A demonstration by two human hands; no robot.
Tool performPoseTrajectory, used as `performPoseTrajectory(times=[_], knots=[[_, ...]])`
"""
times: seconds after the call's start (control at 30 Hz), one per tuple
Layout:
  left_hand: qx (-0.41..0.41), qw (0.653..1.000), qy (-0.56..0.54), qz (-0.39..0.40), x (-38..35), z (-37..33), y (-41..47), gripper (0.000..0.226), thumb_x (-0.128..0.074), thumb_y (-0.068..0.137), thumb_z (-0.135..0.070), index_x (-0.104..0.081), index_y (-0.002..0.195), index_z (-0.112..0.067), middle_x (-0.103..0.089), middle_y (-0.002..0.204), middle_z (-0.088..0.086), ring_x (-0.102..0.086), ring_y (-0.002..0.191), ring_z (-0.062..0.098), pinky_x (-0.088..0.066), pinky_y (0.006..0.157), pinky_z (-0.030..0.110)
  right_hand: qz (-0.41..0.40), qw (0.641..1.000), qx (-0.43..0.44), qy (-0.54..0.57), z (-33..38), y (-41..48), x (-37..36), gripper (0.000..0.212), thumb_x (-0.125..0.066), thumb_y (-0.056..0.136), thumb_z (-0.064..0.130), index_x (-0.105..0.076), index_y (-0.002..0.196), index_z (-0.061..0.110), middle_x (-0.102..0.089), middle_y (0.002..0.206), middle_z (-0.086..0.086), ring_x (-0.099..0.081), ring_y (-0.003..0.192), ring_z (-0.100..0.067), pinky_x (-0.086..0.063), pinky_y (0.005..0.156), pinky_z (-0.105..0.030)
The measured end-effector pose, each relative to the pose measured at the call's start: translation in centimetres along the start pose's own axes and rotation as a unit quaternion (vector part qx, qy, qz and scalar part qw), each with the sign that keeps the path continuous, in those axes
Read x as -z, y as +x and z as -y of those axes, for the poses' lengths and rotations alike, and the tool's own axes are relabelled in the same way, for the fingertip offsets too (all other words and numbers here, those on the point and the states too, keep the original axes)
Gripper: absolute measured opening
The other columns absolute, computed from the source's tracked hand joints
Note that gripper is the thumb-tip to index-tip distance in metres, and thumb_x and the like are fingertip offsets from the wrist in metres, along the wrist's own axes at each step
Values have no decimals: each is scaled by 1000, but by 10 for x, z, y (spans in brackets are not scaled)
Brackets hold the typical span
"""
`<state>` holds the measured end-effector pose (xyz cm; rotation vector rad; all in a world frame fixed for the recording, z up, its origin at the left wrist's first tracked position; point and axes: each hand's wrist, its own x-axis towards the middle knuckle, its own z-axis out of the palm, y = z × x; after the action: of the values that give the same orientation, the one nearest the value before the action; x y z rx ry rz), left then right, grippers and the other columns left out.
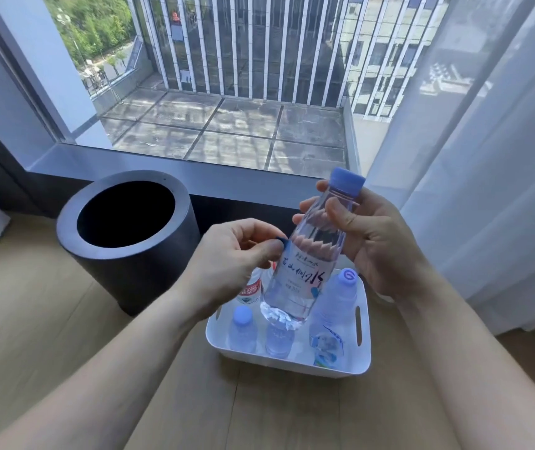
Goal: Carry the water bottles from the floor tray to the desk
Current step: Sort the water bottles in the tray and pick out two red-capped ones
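A clear water bottle (308, 254) w/ blue cap is held tilted above the white floor tray (365, 362). Its neck is gripped by the right hand (370, 241), fingers curled round it; the label's upper edge is pinched by the left hand (236, 264). For a safe carry, the grip should be shifted from label to body, since film may tear. Label script is brush-style, prob. Chinese; not legible. Four more bottles are left in the tray, one red-labelled (249, 290), one w/ a logo on its cap (347, 277). A dark cylindrical bin (129, 241) stands just beside.
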<state>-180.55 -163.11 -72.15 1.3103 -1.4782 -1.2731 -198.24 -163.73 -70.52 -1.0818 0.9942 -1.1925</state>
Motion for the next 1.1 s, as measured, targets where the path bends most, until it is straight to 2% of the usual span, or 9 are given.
performPoseTrajectory(times=[0.1, 0.27, 0.4, 0.5, 0.6, 0.7, 0.93, 1.03, 1.1], knots=[[-15, 999, -6, -39, 2, 0, 0, 15, -63, 83, -5, -69, 76, -17, -68, 63, -7, -59, 58, 1, -48, 58, 10, -66, 997, 12, -39, -1, 1, 1, 12, -63, 79, 16, -60, 90, 21, -67, 86, -3, -64, 87, -26, -52, 81, -47], [-41, 995, 95, -9, -1, -5, -9, 12, -66, 82, -10, -70, 77, -20, -72, 73, 0, -61, 62, 2, -50, 63, 14, -195, 968, 79, -135, 1, 7, 10, 16, -64, 84, 13, -56, 81, 26, -62, 81, 5, -59, 75, -13, -50, 74, -33], [-55, 993, 94, -47, -3, -6, -7, 19, -68, 81, -11, -69, 72, -28, -71, 66, -8, -59, 59, -1, -50, 61, 13, -250, 940, 121, -198, -5, 9, 11, 16, -68, 81, 21, -53, 84, 26, -58, 76, 13, -57, 71, -8, -47, 64, -13], [-76, 989, 114, -52, -5, -8, -11, 24, -69, 79, -12, -69, 69, -34, -71, 68, -17, -62, 60, 3, -50, 61, 16, -282, 917, 136, -249, -8, 9, 11, 23, -71, 78, 29, -54, 93, 22, -56, 76, 19, -55, 68, -5, -47, 71, -22], [-102, 983, 144, -51, -14, -7, -15, 22, -70, 79, -11, -70, 72, -32, -72, 69, -5, -65, 64, 17, -52, 57, 20, -304, 898, 149, -280, -9, 10, 14, 34, -71, 78, 34, -56, 104, 17, -55, 78, 20, -56, 76, -11, -47, 79, -30], [-133, 977, 152, -69, -21, -2, -14, 21, -68, 80, -8, -71, 76, -29, -72, 77, -6, -65, 68, 14, -53, 62, 22, -324, 886, 159, -293, -11, 11, 16, 41, -70, 78, 35, -54, 111, 15, -56, 84, 15, -58, 86, -17, -48, 86, -35], [-207, 958, 192, -57, -33, 3, -15, 10, -66, 77, -19, -75, 79, -18, -70, 77, -7, -63, 72, 11, -48, 67, 14, -372, 870, 161, -280, -11, 17, 43, 45, -71, 78, 32, -52, 111, 8, -57, 93, 6, -53, 84, -13, -43, 83, -26], [-129, 961, 245, 1, -47, 20, -13, 13, -73, 76, -17, -73, 90, -19, -68, 70, -13, -62, 72, 10, -47, 66, 11, -361, 877, 159, -275, -9, 17, 51, 43, -72, 78, 29, -52, 109, 8, -56, 94, 6, -51, 79, -9, -40, 71, -12], [-59, 953, 294, 43, -63, 40, -10, 18, -72, 77, -16, -67, 93, -22, -66, 67, -14, -62, 68, 8, -48, 71, 16, -331, 892, 151, -267, -8, 16, 51, 36, -72, 78, 27, -51, 104, 12, -55, 87, 11, -53, 70, 4, -35, 63, -2]])
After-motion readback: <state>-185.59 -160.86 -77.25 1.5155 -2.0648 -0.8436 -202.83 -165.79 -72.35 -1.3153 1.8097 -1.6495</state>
